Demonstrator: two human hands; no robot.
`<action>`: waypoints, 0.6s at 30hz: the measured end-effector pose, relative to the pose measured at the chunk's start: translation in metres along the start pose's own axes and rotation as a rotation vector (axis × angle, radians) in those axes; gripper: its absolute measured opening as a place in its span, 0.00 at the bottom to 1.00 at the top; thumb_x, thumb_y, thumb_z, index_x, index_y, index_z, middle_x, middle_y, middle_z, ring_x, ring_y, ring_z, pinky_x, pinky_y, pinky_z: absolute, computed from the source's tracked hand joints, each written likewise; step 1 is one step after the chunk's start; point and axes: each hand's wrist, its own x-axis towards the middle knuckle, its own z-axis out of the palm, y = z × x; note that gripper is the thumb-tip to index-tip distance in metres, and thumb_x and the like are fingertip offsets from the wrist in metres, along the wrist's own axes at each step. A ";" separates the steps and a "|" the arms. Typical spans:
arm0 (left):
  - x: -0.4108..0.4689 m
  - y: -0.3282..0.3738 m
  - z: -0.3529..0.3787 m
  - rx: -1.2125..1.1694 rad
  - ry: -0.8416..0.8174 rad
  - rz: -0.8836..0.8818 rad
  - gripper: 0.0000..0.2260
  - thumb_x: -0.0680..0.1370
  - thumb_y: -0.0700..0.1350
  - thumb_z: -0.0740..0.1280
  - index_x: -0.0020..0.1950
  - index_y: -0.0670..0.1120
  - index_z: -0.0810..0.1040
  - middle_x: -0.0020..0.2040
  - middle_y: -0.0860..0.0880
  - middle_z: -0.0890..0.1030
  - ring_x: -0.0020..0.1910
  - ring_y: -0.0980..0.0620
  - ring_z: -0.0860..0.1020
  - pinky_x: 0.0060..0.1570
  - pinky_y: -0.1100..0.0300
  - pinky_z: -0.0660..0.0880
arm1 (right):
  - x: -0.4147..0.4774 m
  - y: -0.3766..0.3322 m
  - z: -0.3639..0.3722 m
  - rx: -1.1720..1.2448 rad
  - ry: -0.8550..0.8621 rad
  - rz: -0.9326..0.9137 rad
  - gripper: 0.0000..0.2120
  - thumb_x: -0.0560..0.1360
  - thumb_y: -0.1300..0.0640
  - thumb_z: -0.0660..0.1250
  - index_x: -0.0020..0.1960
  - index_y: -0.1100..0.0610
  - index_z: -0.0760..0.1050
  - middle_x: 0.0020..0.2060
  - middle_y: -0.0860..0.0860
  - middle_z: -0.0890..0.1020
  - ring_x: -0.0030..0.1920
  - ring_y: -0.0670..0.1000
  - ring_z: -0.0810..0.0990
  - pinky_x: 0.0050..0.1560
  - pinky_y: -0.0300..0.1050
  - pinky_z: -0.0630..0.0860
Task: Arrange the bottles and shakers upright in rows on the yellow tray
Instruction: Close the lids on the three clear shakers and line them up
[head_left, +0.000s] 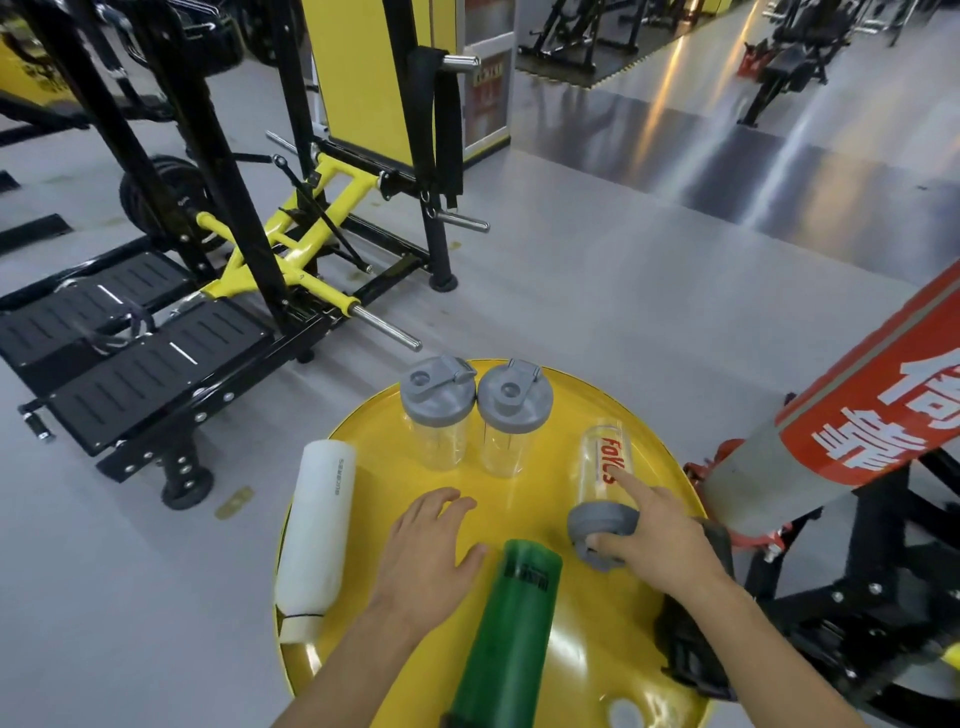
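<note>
Two clear shakers with grey lids, one beside the other, stand upright at the far side of the round yellow tray. A third clear shaker with red lettering lies on its side at the right; my right hand grips its grey lid end, index finger along the body. A white bottle lies along the tray's left rim. A green bottle lies in the middle near me. My left hand rests flat on the tray between them, fingers spread, holding nothing.
A black and yellow gym machine with a steel bar stands on the grey floor to the left. A red and grey padded post leans at the right. A dark object sits at the tray's right rim.
</note>
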 end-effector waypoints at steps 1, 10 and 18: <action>0.000 -0.001 0.000 -0.002 0.004 0.001 0.24 0.79 0.59 0.63 0.75 0.55 0.69 0.75 0.55 0.68 0.75 0.54 0.65 0.73 0.55 0.66 | 0.001 0.000 -0.004 0.073 -0.009 0.000 0.46 0.68 0.43 0.77 0.80 0.44 0.59 0.70 0.54 0.73 0.64 0.57 0.75 0.56 0.52 0.77; 0.000 -0.003 -0.001 -0.004 0.019 0.008 0.24 0.79 0.60 0.63 0.75 0.56 0.69 0.75 0.55 0.69 0.74 0.54 0.66 0.72 0.55 0.67 | 0.009 -0.028 -0.050 0.823 -0.116 0.190 0.24 0.74 0.45 0.75 0.68 0.47 0.76 0.63 0.51 0.79 0.54 0.57 0.84 0.49 0.55 0.85; -0.003 -0.006 -0.002 -0.020 0.019 0.008 0.24 0.80 0.60 0.62 0.75 0.56 0.67 0.75 0.56 0.68 0.74 0.55 0.65 0.73 0.56 0.66 | 0.021 -0.040 -0.057 1.157 -0.116 0.299 0.17 0.79 0.46 0.68 0.65 0.51 0.78 0.60 0.56 0.81 0.46 0.68 0.87 0.36 0.50 0.87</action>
